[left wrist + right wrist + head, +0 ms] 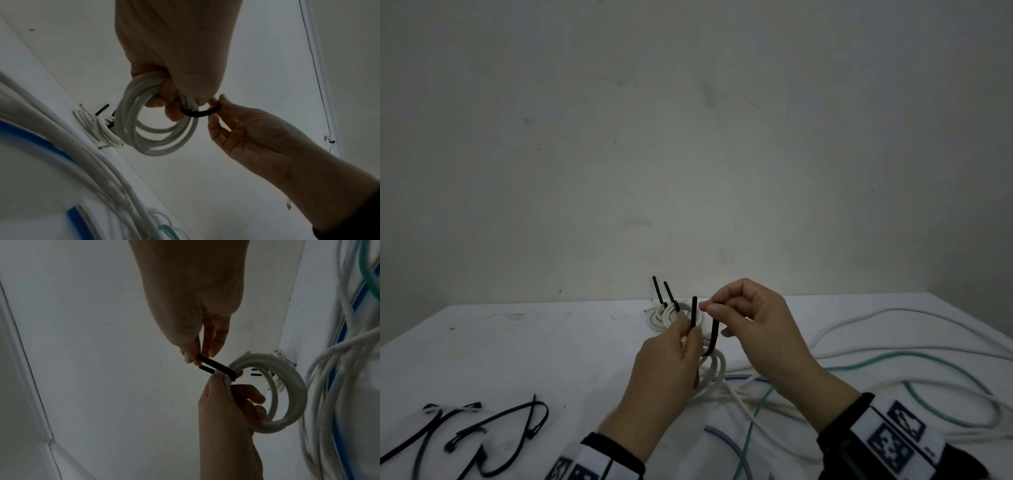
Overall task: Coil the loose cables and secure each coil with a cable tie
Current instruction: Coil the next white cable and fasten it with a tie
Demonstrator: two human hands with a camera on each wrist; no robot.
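Observation:
My left hand point(671, 363) grips a small white cable coil point(714, 371) held above the table. A black cable tie point(715, 337) loops round the coil beside my left fingers. One tail of the tie stands up free; my right hand point(746, 322) pinches the other end between thumb and forefinger. In the left wrist view the coil point(156, 131) hangs from my left hand point(174, 56), with the tie point(200, 113) wrapped under it. The right wrist view shows my right hand point(195, 313) pinching the tie point(216, 365), its two ends apart.
A tied white coil point(662, 317) with two black tie tails lies at the table's far edge by the wall. Spare black cable ties point(482, 428) lie front left. Loose white cables point(893, 349), a green cable point(928, 359) and a blue cable point(732, 442) sprawl on the right.

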